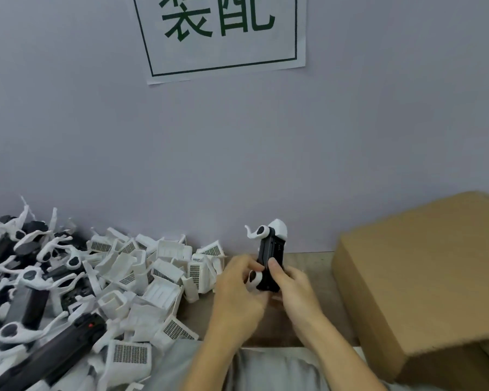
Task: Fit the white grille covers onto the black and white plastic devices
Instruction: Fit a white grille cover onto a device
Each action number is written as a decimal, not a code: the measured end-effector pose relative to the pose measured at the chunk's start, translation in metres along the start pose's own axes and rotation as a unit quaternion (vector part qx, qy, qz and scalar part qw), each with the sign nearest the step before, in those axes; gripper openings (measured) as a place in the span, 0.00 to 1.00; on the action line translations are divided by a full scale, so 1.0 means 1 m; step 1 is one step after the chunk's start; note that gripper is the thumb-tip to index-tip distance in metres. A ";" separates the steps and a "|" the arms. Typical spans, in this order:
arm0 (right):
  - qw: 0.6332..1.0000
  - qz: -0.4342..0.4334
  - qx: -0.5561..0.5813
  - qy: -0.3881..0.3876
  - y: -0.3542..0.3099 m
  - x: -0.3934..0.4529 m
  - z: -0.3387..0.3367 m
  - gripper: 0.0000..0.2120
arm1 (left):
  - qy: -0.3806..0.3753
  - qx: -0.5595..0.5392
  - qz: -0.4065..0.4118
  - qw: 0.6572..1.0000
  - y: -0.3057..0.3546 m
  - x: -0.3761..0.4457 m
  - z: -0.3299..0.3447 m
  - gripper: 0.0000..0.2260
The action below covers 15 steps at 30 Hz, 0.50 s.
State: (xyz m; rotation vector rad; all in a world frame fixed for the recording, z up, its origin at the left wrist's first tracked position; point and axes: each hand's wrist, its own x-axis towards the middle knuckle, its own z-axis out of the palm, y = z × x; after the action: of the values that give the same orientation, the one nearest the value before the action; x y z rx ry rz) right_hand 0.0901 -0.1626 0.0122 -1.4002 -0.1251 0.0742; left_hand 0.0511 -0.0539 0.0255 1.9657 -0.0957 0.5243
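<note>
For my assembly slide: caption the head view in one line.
Both hands grip an upright black and white plastic device beside a pile of white grille covers.

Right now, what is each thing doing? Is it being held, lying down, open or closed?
Device: held upright above the table, gripped by both hands.
Left hand: fingers curled round the device.
Right hand: fingers curled round the device, thumb on its front.
Grille covers: loose, lying in a heap.
Other devices: piled at the left.
Cardboard box: flap tilted, contents hidden.
Paper sign: stuck flat on the wall.
</note>
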 end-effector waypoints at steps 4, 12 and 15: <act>0.996 -0.062 -0.055 0.027 0.004 0.001 -0.007 0.13 | 0.007 -0.170 -0.082 0.982 -0.004 0.009 -0.001 0.04; 0.923 -0.197 -0.320 -0.082 0.013 -0.002 0.011 0.16 | 0.115 -0.398 -0.215 0.885 -0.014 0.020 0.003 0.10; 0.916 -0.206 -0.341 -0.044 0.011 -0.001 0.013 0.20 | 0.094 -0.417 -0.190 0.884 -0.014 0.022 0.006 0.08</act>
State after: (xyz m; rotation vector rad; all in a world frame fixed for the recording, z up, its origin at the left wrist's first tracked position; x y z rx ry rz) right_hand 0.0880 -0.1481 0.0032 -2.0369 -0.5623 -0.2854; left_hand 0.0770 -0.0494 0.0208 1.0402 0.1653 0.3265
